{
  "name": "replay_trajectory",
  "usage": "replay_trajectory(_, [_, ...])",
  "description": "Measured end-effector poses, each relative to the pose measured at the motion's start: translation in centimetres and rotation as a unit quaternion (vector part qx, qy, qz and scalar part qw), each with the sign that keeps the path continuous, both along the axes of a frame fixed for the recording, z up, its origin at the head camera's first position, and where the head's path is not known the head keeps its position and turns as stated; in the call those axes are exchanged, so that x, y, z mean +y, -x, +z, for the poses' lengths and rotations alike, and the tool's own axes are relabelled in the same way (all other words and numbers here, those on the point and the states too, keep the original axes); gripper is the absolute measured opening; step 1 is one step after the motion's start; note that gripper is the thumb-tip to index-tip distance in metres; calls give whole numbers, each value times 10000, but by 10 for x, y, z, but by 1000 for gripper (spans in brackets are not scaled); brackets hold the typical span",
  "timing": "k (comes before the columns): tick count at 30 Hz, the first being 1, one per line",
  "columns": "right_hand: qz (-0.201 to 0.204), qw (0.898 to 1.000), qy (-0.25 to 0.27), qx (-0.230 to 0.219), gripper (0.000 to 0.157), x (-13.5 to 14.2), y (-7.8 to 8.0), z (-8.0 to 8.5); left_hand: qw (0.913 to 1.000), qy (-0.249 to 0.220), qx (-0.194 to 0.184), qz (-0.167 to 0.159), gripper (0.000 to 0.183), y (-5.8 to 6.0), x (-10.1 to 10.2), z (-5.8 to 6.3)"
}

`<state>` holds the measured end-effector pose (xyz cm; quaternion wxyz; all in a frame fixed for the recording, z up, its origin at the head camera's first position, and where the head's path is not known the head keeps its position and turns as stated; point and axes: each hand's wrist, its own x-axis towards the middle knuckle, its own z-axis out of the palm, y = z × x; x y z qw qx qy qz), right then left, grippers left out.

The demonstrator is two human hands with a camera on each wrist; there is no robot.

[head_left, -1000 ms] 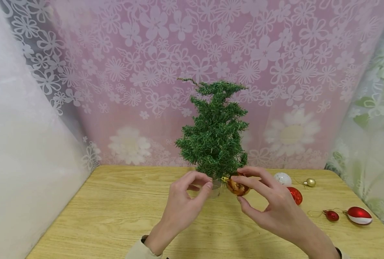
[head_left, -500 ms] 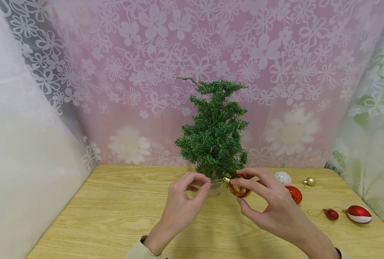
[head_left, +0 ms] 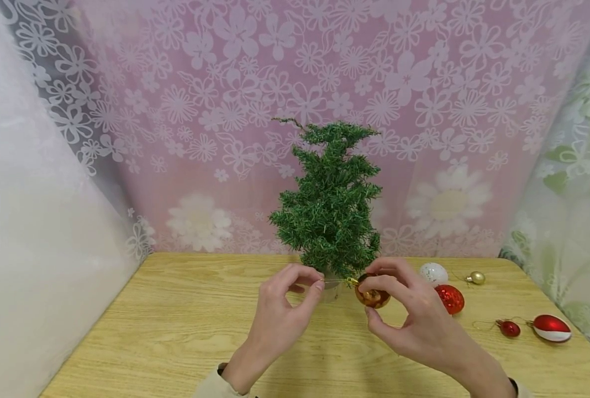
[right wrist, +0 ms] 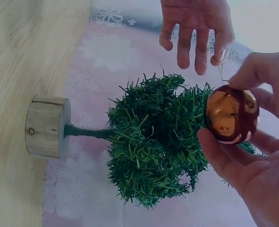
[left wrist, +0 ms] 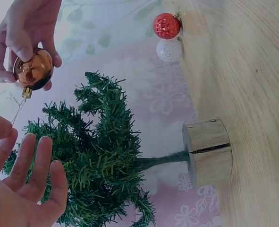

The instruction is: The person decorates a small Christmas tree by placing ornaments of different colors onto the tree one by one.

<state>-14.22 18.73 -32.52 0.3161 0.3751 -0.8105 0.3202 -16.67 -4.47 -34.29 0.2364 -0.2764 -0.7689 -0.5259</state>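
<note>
My right hand [head_left: 419, 309] holds a shiny copper-gold Christmas bauble [head_left: 373, 297] between fingertips and thumb. From its gold cap [head_left: 352, 281] a thin gold string [head_left: 336, 281] stretches leftward. The far end of that string is pinched between thumb and index finger of my left hand [head_left: 282, 309]; in the left wrist view its other fingers are spread. Just behind both hands stands a small green artificial Christmas tree [head_left: 332, 204]. Its round wooden base [left wrist: 210, 161] shows fully in the wrist views but is partly covered in the head view.
Right of my right hand lie a white bauble [head_left: 433, 273], a red bauble [head_left: 450, 299], a small gold bauble [head_left: 476, 278], a small dark red bauble [head_left: 510, 329] and a red-and-white one [head_left: 551, 328]. They rest on the wooden table [head_left: 175, 320]. Flowered curtains [head_left: 215, 138] hang behind.
My right hand has drawn the bauble slightly right and down, away from the left hand. The string between them looks straighter. My left hand has barely moved.
</note>
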Motion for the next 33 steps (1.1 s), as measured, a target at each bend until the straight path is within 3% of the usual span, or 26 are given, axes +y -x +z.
replay_trajectory(4, [222,9992,230,-232,40,-2,-1,1,9996,85,283,-1,11,-1,1,-1])
replay_trajectory(10, [162,9985,402,-345,40,-5,-1,1,9945,245,988,-232,11,-3,2,0])
replay_trajectory(16, [188,9983,526,-154,35,-7,2,0,9848,346,1666,-347,15,-6,5,4])
replay_trajectory(21, [207,9983,526,135,16,-7,5,0,9811,408,1873,-285,16,-7,6,5])
replay_trajectory(29, [248,9969,485,559,17,-9,8,-1,9788,480,1976,-265,16,-9,6,6])
replay_trajectory(33, [316,9944,511,871,26,-11,10,-2,9795,509,1936,-238,16,-10,5,5])
